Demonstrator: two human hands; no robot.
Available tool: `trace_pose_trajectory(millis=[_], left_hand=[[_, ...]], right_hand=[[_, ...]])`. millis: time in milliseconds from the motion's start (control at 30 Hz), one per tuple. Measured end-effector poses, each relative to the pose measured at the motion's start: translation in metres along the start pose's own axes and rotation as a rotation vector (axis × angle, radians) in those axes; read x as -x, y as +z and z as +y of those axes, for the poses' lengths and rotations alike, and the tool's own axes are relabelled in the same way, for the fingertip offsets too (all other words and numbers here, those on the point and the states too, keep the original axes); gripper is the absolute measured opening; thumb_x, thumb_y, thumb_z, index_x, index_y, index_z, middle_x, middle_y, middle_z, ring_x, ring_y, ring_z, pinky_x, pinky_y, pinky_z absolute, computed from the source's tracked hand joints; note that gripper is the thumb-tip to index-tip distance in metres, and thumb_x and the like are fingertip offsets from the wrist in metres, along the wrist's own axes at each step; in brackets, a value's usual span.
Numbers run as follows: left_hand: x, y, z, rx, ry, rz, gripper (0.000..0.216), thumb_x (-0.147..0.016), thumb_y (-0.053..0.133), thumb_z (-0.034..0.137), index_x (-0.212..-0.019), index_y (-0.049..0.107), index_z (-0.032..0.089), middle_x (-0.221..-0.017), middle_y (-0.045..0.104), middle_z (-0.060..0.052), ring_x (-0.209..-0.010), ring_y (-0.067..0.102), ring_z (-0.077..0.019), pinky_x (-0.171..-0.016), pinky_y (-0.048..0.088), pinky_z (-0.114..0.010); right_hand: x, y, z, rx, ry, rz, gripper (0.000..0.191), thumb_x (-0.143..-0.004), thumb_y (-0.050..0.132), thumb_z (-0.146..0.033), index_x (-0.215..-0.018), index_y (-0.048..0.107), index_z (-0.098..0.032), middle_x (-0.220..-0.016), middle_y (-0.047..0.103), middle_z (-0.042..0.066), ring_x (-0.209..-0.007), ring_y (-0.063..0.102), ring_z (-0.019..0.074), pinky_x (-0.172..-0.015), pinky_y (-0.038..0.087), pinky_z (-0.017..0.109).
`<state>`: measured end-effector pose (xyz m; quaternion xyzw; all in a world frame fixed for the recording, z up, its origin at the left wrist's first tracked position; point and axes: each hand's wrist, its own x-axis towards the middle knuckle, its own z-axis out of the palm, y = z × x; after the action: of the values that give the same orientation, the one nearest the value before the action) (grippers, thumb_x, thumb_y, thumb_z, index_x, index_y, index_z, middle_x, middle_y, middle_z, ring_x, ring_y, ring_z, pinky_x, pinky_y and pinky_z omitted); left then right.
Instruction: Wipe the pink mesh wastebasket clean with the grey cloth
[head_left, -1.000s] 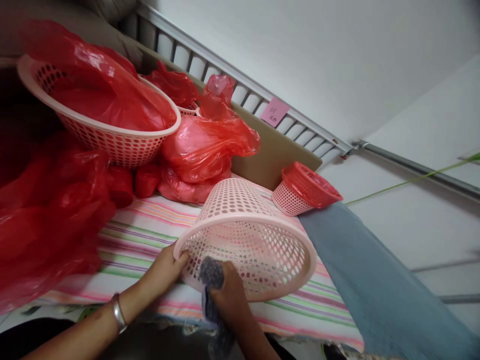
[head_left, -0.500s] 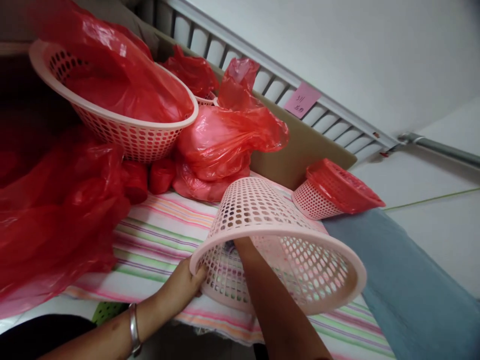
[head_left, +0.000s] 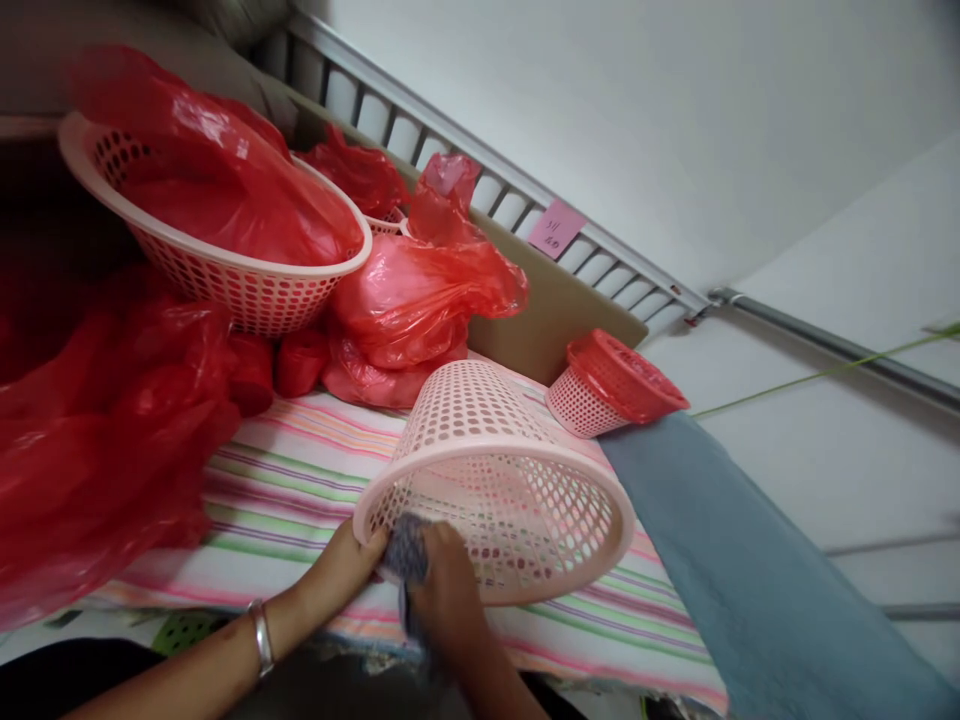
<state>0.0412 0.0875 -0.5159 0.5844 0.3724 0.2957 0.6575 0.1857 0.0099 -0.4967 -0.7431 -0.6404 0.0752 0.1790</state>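
Note:
A pale pink perforated plastic basket (head_left: 487,450) lies on its side on the striped sheet, its wide mouth facing me. My left hand (head_left: 361,552) grips the left part of the rim, with a silver bangle at the wrist. My right hand (head_left: 448,575) is closed on a dark grey-blue cloth (head_left: 407,550), at the lower left of the basket's mouth. The cloth touches the inner side of the rim beside my left hand, and a tail of it hangs below.
A larger pink basket (head_left: 262,290) with red plastic bagging stands at the left. Full red bags (head_left: 405,310) sit behind, near a cardboard panel (head_left: 540,320) and rail. A small red-lined basket (head_left: 585,400) leans at the right. Loose red plastic (head_left: 90,450) fills the left side.
My right hand has come out from deep inside the basket to the left rim, bringing the cloth into view. My left hand keeps its hold. The view has shifted slightly.

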Motion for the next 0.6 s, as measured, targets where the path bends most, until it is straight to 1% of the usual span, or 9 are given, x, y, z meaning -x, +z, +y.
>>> trace_pose_trajectory(millis=[67,100,133,200,267,333,400,467,600], left_hand=[[0.000,0.000,0.000,0.031,0.010,0.001,0.037,-0.078,0.048,0.044,-0.097,0.059,0.014,-0.079,0.068,-0.007,-0.073,0.063,-0.0206,-0.059,0.052,-0.027],[0.000,0.001,0.000,0.054,-0.012,-0.011,0.039,-0.078,0.048,0.044,-0.100,0.058,0.014,-0.078,0.067,-0.006,-0.073,0.063,-0.0206,-0.059,0.053,-0.027],[0.000,0.002,-0.001,0.075,-0.047,-0.024,0.040,-0.078,0.047,0.045,-0.102,0.057,0.014,-0.077,0.066,-0.005,-0.071,0.064,-0.0202,-0.057,0.054,-0.028],[0.002,0.006,-0.004,0.103,-0.109,-0.048,0.043,-0.079,0.047,0.046,-0.104,0.054,0.013,-0.075,0.064,-0.005,-0.064,0.063,-0.0188,-0.051,0.054,-0.028],[0.004,0.012,-0.008,0.109,-0.103,-0.065,0.043,-0.080,0.046,0.048,-0.103,0.053,0.013,-0.078,0.064,-0.005,-0.063,0.064,-0.0181,-0.049,0.054,-0.027],[0.005,0.016,-0.013,0.093,-0.068,-0.084,0.043,-0.082,0.045,0.051,-0.101,0.054,0.014,-0.077,0.064,-0.005,-0.061,0.064,-0.0170,-0.048,0.054,-0.026],[0.005,0.019,-0.017,0.081,-0.073,-0.099,0.043,-0.083,0.042,0.052,-0.098,0.054,0.013,-0.072,0.063,-0.004,-0.055,0.063,-0.0153,-0.047,0.054,-0.025],[0.004,0.019,-0.019,0.072,-0.090,-0.111,0.042,-0.084,0.043,0.050,-0.095,0.054,0.011,-0.071,0.062,-0.005,-0.049,0.061,-0.0130,-0.045,0.053,-0.024],[0.004,0.016,-0.016,0.085,-0.064,-0.144,0.042,-0.086,0.042,0.046,-0.104,0.052,0.010,-0.083,0.063,-0.008,-0.048,0.058,-0.0093,-0.044,0.052,-0.020]], right_hand=[[0.031,-0.009,-0.004,-0.003,0.008,-0.080,0.048,-0.049,0.049,-0.006,-0.093,0.061,-0.018,-0.103,0.061,0.011,-0.097,0.055,0.0274,-0.086,0.044,0.039],[0.038,-0.014,-0.005,-0.028,0.029,-0.099,0.045,-0.050,0.049,-0.006,-0.091,0.061,-0.018,-0.098,0.062,0.009,-0.092,0.057,0.0262,-0.081,0.046,0.037],[0.040,-0.020,-0.004,-0.061,0.059,-0.089,0.041,-0.052,0.049,-0.007,-0.089,0.061,-0.018,-0.093,0.062,0.008,-0.086,0.058,0.0248,-0.078,0.047,0.035],[0.033,-0.027,-0.003,-0.116,0.124,0.007,0.037,-0.056,0.049,-0.010,-0.091,0.060,-0.018,-0.087,0.062,0.007,-0.082,0.058,0.0233,-0.074,0.047,0.034],[0.016,-0.025,-0.002,-0.139,0.168,0.141,0.039,-0.058,0.051,-0.011,-0.095,0.059,-0.016,-0.089,0.061,0.008,-0.086,0.058,0.0238,-0.078,0.047,0.034],[-0.005,-0.013,-0.001,-0.147,0.170,0.218,0.041,-0.057,0.051,-0.011,-0.097,0.059,-0.014,-0.093,0.061,0.010,-0.092,0.057,0.0247,-0.083,0.046,0.035],[-0.030,0.002,0.002,-0.161,0.156,0.246,0.038,-0.060,0.051,-0.011,-0.097,0.060,-0.014,-0.094,0.062,0.010,-0.093,0.058,0.0242,-0.085,0.045,0.035],[-0.057,0.015,0.009,-0.163,0.136,0.275,0.033,-0.067,0.050,-0.015,-0.099,0.060,-0.014,-0.096,0.064,0.010,-0.095,0.058,0.0238,-0.087,0.044,0.036],[-0.110,0.023,0.032,-0.155,0.092,0.308,0.036,-0.084,0.042,-0.027,-0.114,0.055,-0.013,-0.117,0.059,0.014,-0.113,0.051,0.0233,-0.095,0.040,0.038]])
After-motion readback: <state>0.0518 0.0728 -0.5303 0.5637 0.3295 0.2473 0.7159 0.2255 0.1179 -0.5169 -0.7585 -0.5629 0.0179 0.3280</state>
